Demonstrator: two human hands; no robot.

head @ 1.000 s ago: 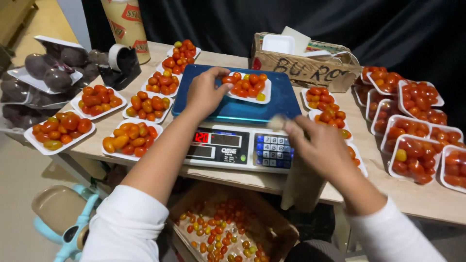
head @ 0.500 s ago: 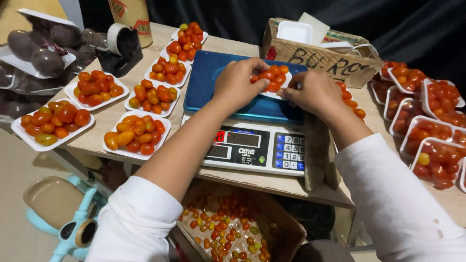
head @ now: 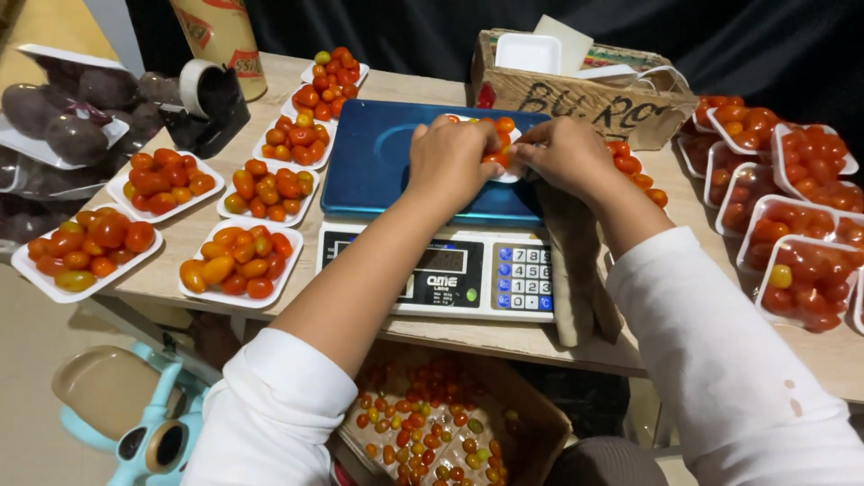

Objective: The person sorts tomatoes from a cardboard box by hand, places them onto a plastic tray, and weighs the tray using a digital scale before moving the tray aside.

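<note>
The fingers (head: 493, 155) of both hands curl down into the small white tray of cherry tomatoes (head: 500, 144) on the blue scale (head: 378, 162), the left hand (head: 450, 162) closed over the tray's near side and the right hand (head: 562, 155) pinching at its right rim; whether either holds a single tomato I cannot tell, since the knuckles hide the tips. The tray sits toward the back of the weighing platform, which stands mid-table with its display and keypad (head: 529, 279) at the front edge. Handling here is best kept light (these fruits bruise and roll), with the wrists off the platform so the reading stays honest. Filled trays (head: 236, 268) line the table's left side, more trays (head: 805, 279) crowd the right edge, and an open box of loose tomatoes (head: 432, 432) sits below the front edge.
</note>
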